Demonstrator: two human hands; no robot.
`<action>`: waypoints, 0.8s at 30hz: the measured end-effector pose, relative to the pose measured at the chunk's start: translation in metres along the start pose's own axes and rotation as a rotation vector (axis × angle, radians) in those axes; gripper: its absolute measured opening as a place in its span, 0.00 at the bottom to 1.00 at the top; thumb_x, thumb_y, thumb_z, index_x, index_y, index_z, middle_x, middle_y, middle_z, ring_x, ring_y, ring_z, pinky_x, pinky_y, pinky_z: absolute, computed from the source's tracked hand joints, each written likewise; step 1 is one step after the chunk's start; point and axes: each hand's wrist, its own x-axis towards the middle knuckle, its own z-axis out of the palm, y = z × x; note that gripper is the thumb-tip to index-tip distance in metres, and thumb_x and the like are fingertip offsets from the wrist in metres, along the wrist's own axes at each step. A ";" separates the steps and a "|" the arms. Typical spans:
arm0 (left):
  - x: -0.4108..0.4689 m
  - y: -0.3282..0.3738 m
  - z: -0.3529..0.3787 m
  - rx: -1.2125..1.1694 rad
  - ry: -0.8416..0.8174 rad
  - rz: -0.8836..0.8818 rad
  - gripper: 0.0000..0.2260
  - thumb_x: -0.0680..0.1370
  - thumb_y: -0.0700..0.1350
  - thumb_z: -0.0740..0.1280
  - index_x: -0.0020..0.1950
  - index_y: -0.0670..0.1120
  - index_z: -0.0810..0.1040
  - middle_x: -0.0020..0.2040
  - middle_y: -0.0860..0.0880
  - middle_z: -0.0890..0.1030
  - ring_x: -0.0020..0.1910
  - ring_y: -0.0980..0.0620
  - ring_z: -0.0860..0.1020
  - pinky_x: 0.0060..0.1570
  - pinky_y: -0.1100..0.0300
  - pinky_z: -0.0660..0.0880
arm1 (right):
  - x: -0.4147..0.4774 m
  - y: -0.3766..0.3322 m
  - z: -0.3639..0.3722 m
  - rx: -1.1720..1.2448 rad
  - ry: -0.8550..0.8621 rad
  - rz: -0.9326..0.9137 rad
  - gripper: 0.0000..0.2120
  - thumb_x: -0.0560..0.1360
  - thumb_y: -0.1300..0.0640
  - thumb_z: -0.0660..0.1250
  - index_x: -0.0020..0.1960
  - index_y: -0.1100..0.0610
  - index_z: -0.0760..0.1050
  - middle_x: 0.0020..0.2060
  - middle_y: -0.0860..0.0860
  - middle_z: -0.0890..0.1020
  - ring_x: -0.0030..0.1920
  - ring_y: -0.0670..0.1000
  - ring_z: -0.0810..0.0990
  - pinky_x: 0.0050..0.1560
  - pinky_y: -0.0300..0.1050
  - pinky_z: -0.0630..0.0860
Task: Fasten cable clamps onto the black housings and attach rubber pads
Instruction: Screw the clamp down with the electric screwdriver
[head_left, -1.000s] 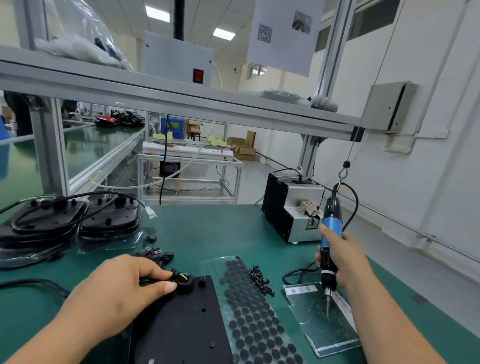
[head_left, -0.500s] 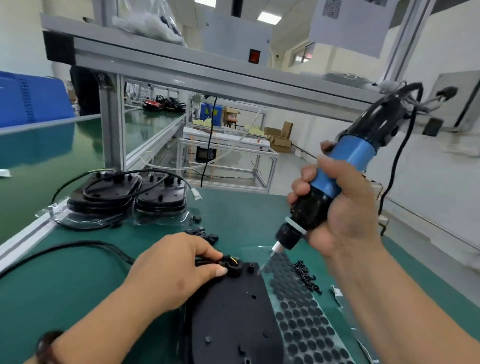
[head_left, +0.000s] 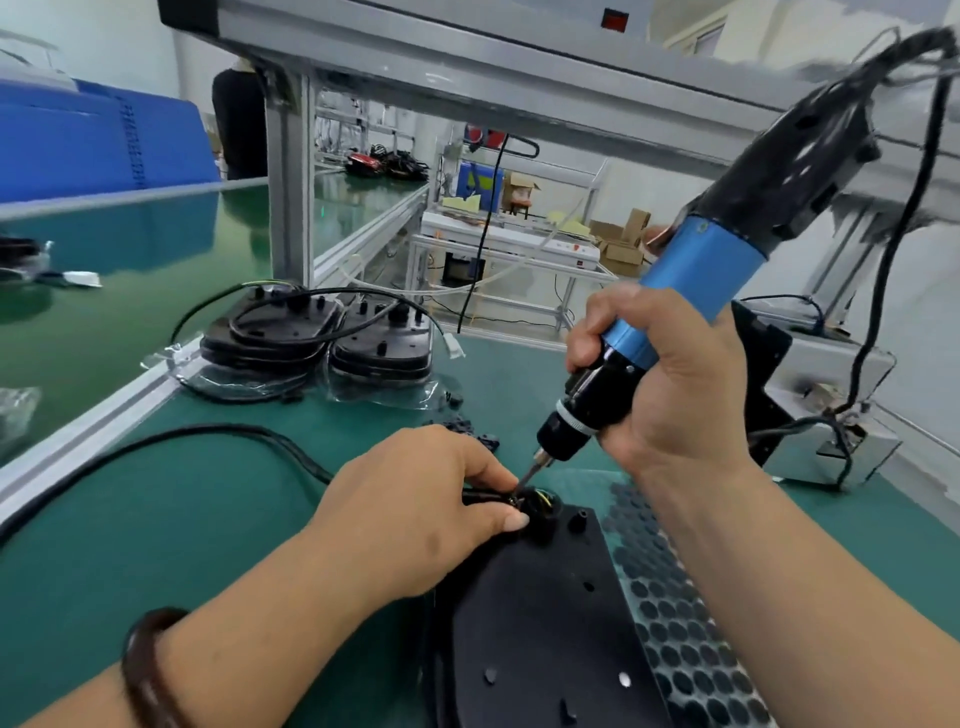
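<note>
A black housing (head_left: 540, 623) lies flat on the green mat in front of me. My left hand (head_left: 415, 509) pinches a black cable (head_left: 218, 434) and its clamp (head_left: 524, 501) against the housing's far corner. My right hand (head_left: 675, 395) grips a blue and black electric screwdriver (head_left: 691, 280), tilted, with its bit tip touching the clamp by my left fingertips. A clear sheet of round black rubber pads (head_left: 675, 639) lies right of the housing, partly under my right forearm.
Two stacks of finished black housings (head_left: 317, 343) with coiled cables sit at the back left. Loose black clamps (head_left: 467, 428) lie behind my left hand. A grey screw feeder box (head_left: 826, 415) stands at the right. An aluminium frame post (head_left: 288, 176) rises behind.
My right hand brought the screwdriver from the right side of the bench across and down, and its bit now touches the clamp. The left hand kept pinching the cable at the housing.
</note>
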 end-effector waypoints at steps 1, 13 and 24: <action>0.000 0.000 0.000 -0.001 0.001 0.000 0.12 0.67 0.67 0.70 0.48 0.70 0.76 0.34 0.66 0.74 0.36 0.64 0.72 0.35 0.63 0.68 | 0.000 -0.001 0.001 -0.007 -0.009 0.001 0.14 0.67 0.65 0.64 0.51 0.58 0.65 0.26 0.53 0.71 0.24 0.52 0.71 0.29 0.41 0.69; 0.000 0.001 0.002 0.024 0.033 -0.006 0.14 0.67 0.67 0.70 0.50 0.68 0.76 0.42 0.66 0.78 0.47 0.61 0.76 0.43 0.62 0.70 | -0.005 -0.002 0.009 -0.098 -0.078 -0.016 0.13 0.67 0.65 0.66 0.49 0.58 0.67 0.29 0.55 0.70 0.24 0.53 0.70 0.29 0.42 0.69; 0.000 0.003 0.000 0.036 0.016 -0.018 0.12 0.67 0.67 0.70 0.48 0.69 0.75 0.29 0.76 0.69 0.30 0.64 0.68 0.31 0.66 0.62 | -0.002 -0.003 0.014 -0.097 -0.098 -0.026 0.12 0.67 0.65 0.66 0.46 0.57 0.66 0.27 0.54 0.69 0.24 0.53 0.70 0.28 0.43 0.69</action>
